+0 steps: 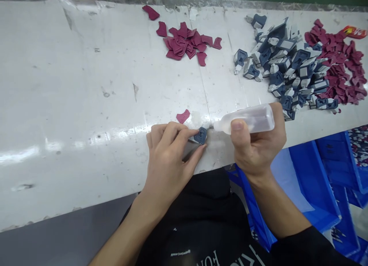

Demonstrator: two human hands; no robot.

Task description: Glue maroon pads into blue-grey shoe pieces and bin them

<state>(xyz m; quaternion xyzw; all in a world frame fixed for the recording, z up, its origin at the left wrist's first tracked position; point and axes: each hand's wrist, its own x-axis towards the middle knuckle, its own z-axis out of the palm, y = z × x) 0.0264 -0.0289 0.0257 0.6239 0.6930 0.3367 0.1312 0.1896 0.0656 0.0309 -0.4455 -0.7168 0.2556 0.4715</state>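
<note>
Between the thumb and forefinger of my left hand [172,151] is a small blue-and-white plastic part [200,136], held at the table top with its recessed blue face showing. My right hand [258,143] grips a clear squeeze bottle [250,118], tipped on its side. The bottle's thin nozzle points left and ends close beside the part; whether it touches I cannot tell. Just beyond my left fingers lies a single maroon piece [183,116] with a curved edge.
Maroon pieces [184,41] lie heaped at the back middle of the white table [71,85]. To the right are a pile of blue-and-white parts [300,60], a larger maroon heap [345,66] and a red-yellow wrapper [355,32]. Blue bins [312,177] stand below the table's right front edge.
</note>
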